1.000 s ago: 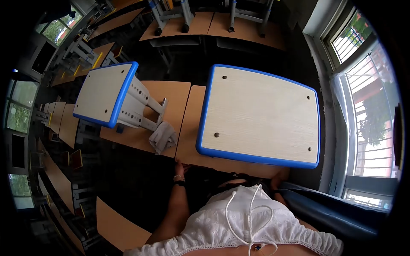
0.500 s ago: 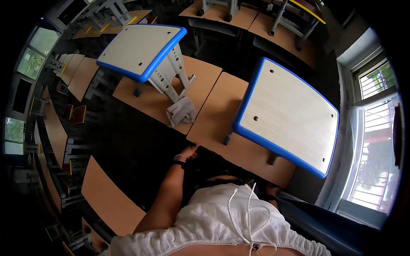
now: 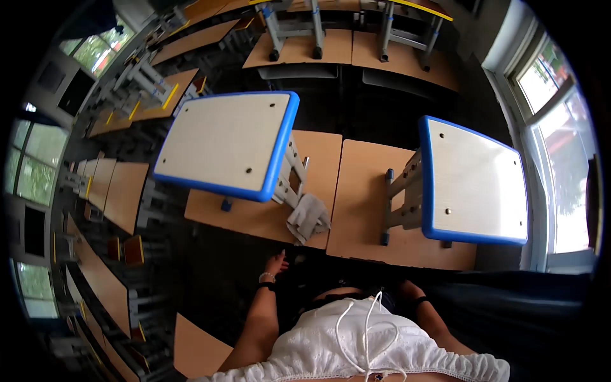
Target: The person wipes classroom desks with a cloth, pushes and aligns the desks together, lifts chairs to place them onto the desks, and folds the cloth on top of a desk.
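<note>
My left hand [image 3: 276, 262] is lowered just below the front edge of the left desk [image 3: 254, 228], apart from it, with its fingers partly curled; whether it holds anything is too small to tell. My right hand [image 3: 409, 290] is down in the dark below the right desk [image 3: 356, 239], its fingers hidden. A crumpled grey cloth [image 3: 309, 219] lies at the left desk's front right corner. Behind it stands a stool [image 3: 223, 143] with a pale, blue-rimmed seat. Another such stool [image 3: 474, 184] stands on the right desk.
A window [image 3: 560, 159] and a dark blue curtain [image 3: 509, 299] are at the right. Farther desks [image 3: 305, 54] carry upturned seats at the back. Rows of desks [image 3: 102, 274] run along the left, and a desk corner [image 3: 197, 350] juts in at the lower left.
The view has shifted, so the desks and stools sit differently in it. My left hand was at the desk edge and is now a little away from it. More of my right forearm shows.
</note>
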`<state>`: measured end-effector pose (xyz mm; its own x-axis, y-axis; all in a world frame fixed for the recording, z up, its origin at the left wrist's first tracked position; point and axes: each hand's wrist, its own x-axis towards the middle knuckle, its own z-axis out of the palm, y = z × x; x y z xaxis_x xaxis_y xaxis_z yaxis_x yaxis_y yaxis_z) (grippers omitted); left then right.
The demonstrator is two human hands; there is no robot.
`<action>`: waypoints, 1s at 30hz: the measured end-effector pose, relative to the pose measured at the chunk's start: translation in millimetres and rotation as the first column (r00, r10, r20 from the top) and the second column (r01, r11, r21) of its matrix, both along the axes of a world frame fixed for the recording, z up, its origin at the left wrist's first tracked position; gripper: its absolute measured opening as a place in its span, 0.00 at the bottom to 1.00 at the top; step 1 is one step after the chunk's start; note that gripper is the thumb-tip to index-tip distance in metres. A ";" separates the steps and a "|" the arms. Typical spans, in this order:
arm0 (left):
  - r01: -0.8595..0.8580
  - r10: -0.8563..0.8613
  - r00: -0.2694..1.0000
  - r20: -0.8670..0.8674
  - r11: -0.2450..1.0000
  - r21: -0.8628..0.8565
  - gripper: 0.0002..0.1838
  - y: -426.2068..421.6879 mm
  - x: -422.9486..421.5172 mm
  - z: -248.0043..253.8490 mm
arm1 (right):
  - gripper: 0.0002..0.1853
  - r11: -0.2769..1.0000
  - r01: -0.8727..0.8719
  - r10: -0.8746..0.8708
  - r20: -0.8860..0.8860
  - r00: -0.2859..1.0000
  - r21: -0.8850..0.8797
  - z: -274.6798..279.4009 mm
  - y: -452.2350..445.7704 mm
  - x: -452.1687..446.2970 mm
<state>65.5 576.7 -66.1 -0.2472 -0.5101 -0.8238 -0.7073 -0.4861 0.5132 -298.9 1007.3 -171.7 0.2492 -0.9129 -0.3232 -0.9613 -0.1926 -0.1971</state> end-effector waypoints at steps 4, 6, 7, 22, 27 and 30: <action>-0.003 0.002 1.000 0.005 0.977 0.211 0.26 -58.2 63.8 -9.6 | 0.16 0.799 0.495 -0.568 0.156 0.808 0.341 100.8 -148.5 78.5; -0.059 0.066 0.998 -0.023 0.974 0.221 0.24 -91.8 88.1 -13.3 | 0.25 0.592 0.621 -0.802 0.303 0.515 0.513 125.2 -216.0 114.3; -0.099 0.112 0.992 -0.052 0.974 0.202 0.24 -107.0 98.0 -12.0 | 0.29 0.663 0.616 -0.748 0.362 0.556 0.425 118.5 -238.9 130.5; -0.518 0.672 0.653 -0.348 0.733 0.441 0.24 -174.3 59.7 -36.4 | 0.21 0.155 0.266 0.087 0.255 -0.963 0.952 91.6 -352.3 217.3; -0.441 0.598 0.724 -0.343 0.784 0.437 0.22 -180.2 58.3 -34.6 | 0.21 0.210 0.198 0.062 0.189 -0.980 0.957 110.4 -348.9 211.5; -0.470 0.601 0.736 -0.312 0.785 0.404 0.16 -179.0 54.7 -24.5 | 0.21 0.201 0.209 0.065 0.200 -0.978 0.957 112.2 -350.6 214.6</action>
<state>120.1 397.7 -90.6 -0.3439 -0.4248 -0.8374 -0.0414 -0.8841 0.4655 -84.3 656.7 -59.5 -0.4414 -0.4833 -0.7560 0.8953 -0.2938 -0.3348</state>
